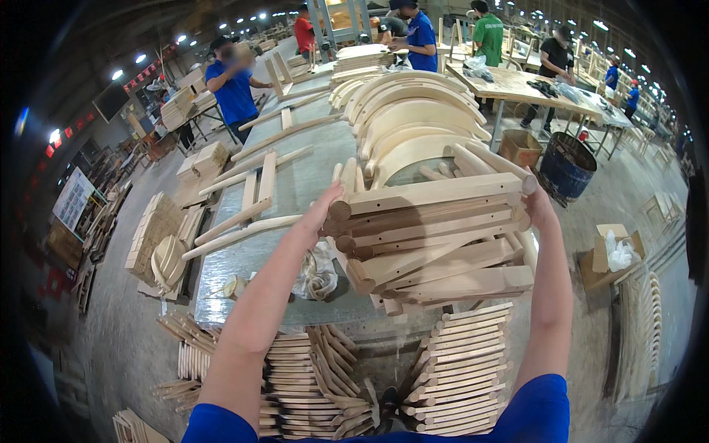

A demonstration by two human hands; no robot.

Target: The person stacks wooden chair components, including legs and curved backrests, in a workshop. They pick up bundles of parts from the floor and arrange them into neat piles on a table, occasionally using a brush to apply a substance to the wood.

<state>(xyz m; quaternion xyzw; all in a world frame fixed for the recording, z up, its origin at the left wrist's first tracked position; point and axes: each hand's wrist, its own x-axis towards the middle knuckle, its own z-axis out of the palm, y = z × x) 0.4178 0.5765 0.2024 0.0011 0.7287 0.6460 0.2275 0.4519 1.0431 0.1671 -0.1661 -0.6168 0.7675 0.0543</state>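
Wooden frames (436,193) lie between left fingers (334,192) and right fingers (538,198).

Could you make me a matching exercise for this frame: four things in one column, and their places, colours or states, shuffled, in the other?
Things
1. bundle of wooden parts
2. curved wooden pieces
3. barrel
4. nearer cardboard box

Places, colours or states
A. dark blue
B. open, with whitish plastic inside
C. between the left hand and the right hand
D. in a row on the table, beyond the hands

Pairs: 1-C, 2-D, 3-A, 4-B
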